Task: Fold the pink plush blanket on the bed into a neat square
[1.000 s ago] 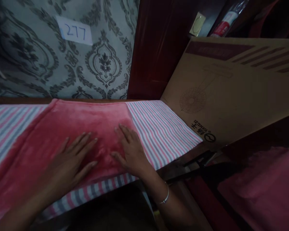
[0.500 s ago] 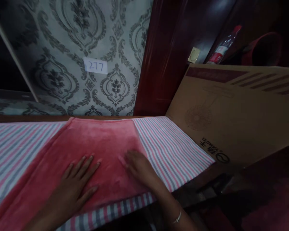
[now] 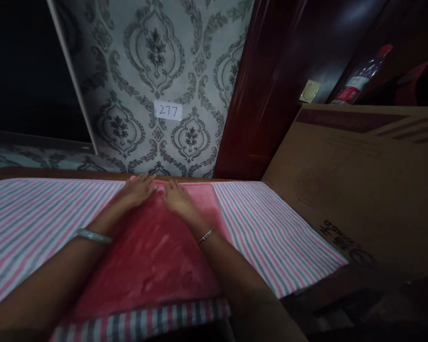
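Note:
A plush red-pink blanket point(image 3: 157, 256) lies spread over a striped cloth point(image 3: 264, 228) of white, pink and grey. Both arms reach out to the blanket's far edge, by the wall. There my left hand point(image 3: 139, 189) rests palm down near the far left corner, fingers stretched out. Close to its right, my right hand point(image 3: 176, 195) lies flat on the same edge, fingers extended. Neither hand grips the fabric. Part of the blanket's left side is hidden under my left forearm, which wears a pale green bangle point(image 3: 93, 235); a thin silver bracelet point(image 3: 206, 235) circles my right wrist.
A large cardboard box point(image 3: 342, 175) stands along the right side, with a plastic bottle point(image 3: 360, 78) behind its top edge. Patterned wallpaper with a paper label reading 277 point(image 3: 168, 110) rises behind. A dark screen point(image 3: 28, 76) is at upper left, beside a dark red door frame point(image 3: 242, 109).
Both hands have moved away from me, from the middle of the blanket to its far edge, and closer together. The view has shifted left.

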`<action>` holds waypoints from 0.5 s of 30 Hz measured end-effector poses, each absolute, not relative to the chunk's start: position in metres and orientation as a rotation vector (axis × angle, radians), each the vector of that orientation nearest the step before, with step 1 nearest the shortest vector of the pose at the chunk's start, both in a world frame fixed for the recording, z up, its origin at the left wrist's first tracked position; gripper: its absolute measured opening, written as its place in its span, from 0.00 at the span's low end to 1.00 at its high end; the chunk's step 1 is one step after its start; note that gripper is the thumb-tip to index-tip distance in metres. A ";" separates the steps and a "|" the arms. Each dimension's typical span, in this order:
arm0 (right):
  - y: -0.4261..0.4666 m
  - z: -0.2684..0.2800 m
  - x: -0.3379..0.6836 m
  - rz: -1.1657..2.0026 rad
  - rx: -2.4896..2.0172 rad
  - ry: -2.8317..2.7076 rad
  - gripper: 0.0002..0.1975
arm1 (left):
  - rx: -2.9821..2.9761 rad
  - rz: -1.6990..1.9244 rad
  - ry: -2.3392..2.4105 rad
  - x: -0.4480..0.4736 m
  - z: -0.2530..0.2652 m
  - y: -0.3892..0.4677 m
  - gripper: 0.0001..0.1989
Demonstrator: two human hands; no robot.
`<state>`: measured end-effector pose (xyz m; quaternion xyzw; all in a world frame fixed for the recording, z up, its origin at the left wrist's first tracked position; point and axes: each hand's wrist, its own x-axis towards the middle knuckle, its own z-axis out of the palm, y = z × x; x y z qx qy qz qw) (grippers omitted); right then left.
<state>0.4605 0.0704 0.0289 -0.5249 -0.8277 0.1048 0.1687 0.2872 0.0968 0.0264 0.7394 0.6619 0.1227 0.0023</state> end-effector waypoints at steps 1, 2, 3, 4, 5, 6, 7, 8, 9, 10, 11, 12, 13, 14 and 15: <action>0.073 0.020 0.457 0.280 -1.514 -2.351 0.26 | 2.268 0.316 2.161 0.287 0.015 0.102 0.32; 0.076 0.009 0.455 0.266 -1.526 -2.361 0.26 | 2.216 0.256 2.231 0.286 0.002 0.104 0.31; 0.077 -0.002 0.455 0.259 -1.531 -2.376 0.27 | 2.172 0.212 2.275 0.284 -0.009 0.104 0.31; 0.078 -0.013 0.456 0.259 -1.527 -2.390 0.28 | 2.137 0.189 2.297 0.281 -0.019 0.104 0.32; 0.079 -0.022 0.458 0.263 -1.517 -2.400 0.29 | 2.116 0.185 2.304 0.279 -0.026 0.103 0.32; 0.081 -0.030 0.462 0.270 -1.515 -2.401 0.29 | 2.105 0.183 2.301 0.277 -0.031 0.103 0.32; 0.083 -0.035 0.467 0.279 -1.530 -2.393 0.30 | 2.100 0.182 2.294 0.275 -0.033 0.103 0.33; 0.085 -0.037 0.473 0.285 -1.564 -2.378 0.31 | 2.095 0.180 2.286 0.274 -0.034 0.104 0.33; 0.089 -0.037 0.480 0.292 -1.618 -2.356 0.31 | 2.093 0.180 2.276 0.273 -0.034 0.105 0.34; 0.092 -0.037 0.488 0.301 -1.686 -2.324 0.31 | 2.093 0.182 2.268 0.272 -0.033 0.106 0.34; 0.096 -0.035 0.497 0.311 -1.760 -2.285 0.32 | 2.097 0.186 2.262 0.272 -0.032 0.108 0.34; 0.099 -0.033 0.507 0.317 -1.830 -2.240 0.32 | 2.096 0.188 2.262 0.271 -0.031 0.109 0.34; 0.102 -0.032 0.516 0.323 -1.888 -2.194 0.32 | 2.098 0.193 2.259 0.271 -0.031 0.110 0.34; 0.104 -0.032 0.526 0.333 -1.938 -2.146 0.32 | 2.097 0.200 2.260 0.271 -0.031 0.111 0.35; 0.106 -0.032 0.534 0.349 -1.982 -2.097 0.32 | 2.096 0.204 2.257 0.271 -0.032 0.112 0.35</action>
